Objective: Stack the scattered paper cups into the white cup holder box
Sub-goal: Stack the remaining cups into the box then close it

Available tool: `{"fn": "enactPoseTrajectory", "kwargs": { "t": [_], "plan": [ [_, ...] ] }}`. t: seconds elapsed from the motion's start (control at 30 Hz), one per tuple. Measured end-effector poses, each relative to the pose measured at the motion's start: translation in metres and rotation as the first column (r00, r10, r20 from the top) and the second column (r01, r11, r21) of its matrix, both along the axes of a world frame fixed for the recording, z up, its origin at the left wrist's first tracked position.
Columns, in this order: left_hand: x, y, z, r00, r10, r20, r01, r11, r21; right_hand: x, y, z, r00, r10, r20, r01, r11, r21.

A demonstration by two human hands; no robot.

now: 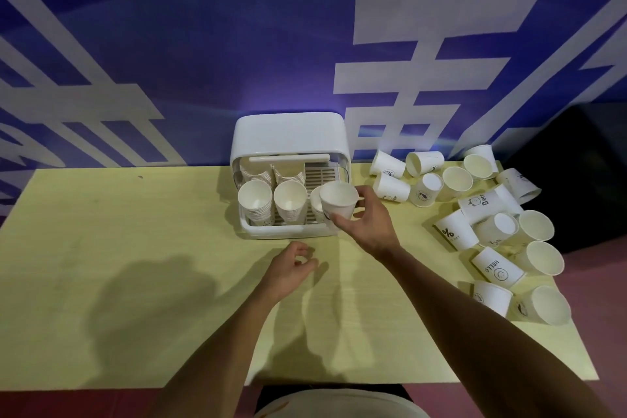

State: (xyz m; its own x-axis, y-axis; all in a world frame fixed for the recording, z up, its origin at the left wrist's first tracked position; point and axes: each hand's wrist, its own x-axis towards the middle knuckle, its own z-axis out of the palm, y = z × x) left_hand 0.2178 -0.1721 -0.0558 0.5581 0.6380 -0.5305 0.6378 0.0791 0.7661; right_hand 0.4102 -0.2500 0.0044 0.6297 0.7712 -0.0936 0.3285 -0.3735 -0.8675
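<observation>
White paper cups (pixel 492 220), white holder box (pixel 290 132), pale yellow table (pixel 135 248), blue-and-white wall (pixel 237 44).

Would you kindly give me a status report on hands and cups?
Right hand grips white paper cup at white plastic cup holder box, right slot. Left hand empty, loosely curled. Scattered cups piled right; nothing blocking.

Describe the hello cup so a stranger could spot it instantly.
On the yellow table, find the pile of cups at its right end. Toward the pile's near side one cup lies tipped over, the only one printed HELLO with a smiley.
</observation>
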Motion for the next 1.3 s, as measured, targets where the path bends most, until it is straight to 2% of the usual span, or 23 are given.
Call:
{"fn": "enactPoseTrajectory", "kwargs": {
  "t": [0.13, 0.3, 0.73, 0.93, 1.3],
  "plan": [
    [-0.006, -0.001, -0.004, 0.997, -0.073, -0.028, 0.073, 0.997, -0.013, -0.001, 0.016, 0.005, 0.999, -0.023, 0.022, 0.022, 0.999, 0.04],
    [-0.015, 0.002, -0.005, 0.995, -0.083, -0.053, 0.083, 0.997, -0.003, -0.005, 0.03, -0.002, 0.999, -0.042, 0.023, 0.041, 0.998, 0.05],
    [-0.04, 0.0, -0.007, 0.996, -0.07, -0.056, 0.068, 0.997, -0.033, -0.013, 0.052, -0.023, 0.995, -0.031, 0.097, 0.037, 0.997, -0.064],
    [-0.043, 0.003, -0.005, 0.996, -0.059, -0.061, 0.056, 0.997, -0.054, -0.013, 0.051, -0.028, 0.983, -0.011, 0.181, 0.048, 0.978, -0.201],
    [-0.021, -0.002, -0.006, 0.994, -0.108, -0.024, 0.107, 0.993, -0.048, 0.004, 0.015, -0.021, 0.984, -0.041, 0.171, 0.09, 0.952, -0.292]
  ]
}}
